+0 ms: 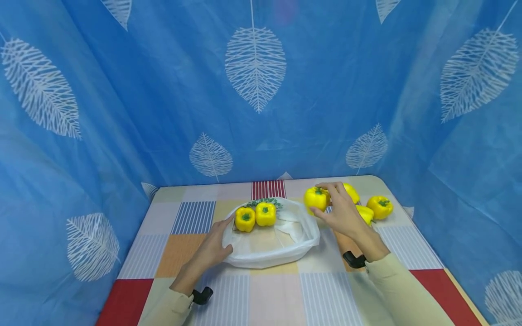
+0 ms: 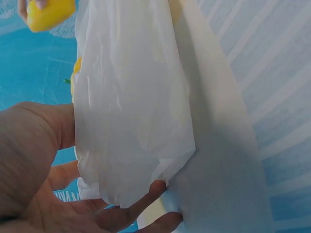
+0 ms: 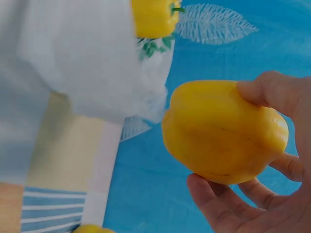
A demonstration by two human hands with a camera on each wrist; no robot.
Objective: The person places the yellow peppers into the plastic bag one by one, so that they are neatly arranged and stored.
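A white plastic bag [image 1: 269, 259] with a green leaf print lies spread open on the table. Inside it, towards the left, two yellow bell peppers [image 1: 266, 214] sit side by side. My left hand [image 1: 213, 244] holds the left side of the bag; in the left wrist view the bag's wall [image 2: 131, 107] hides the thumb's tip, while some fingers lie against its outer side. Above the bag's right rim, my right hand [image 1: 340, 213] grips another yellow bell pepper [image 3: 218, 131] between thumb and fingers.
To the right of the bag, beside and behind my right hand, several more yellow peppers [image 1: 380, 207] lie on the table. A checked, patchwork-patterned cloth [image 1: 273, 299] covers the tabletop. Blue curtains [image 1: 302, 117] with white leaves close in the back and both sides.
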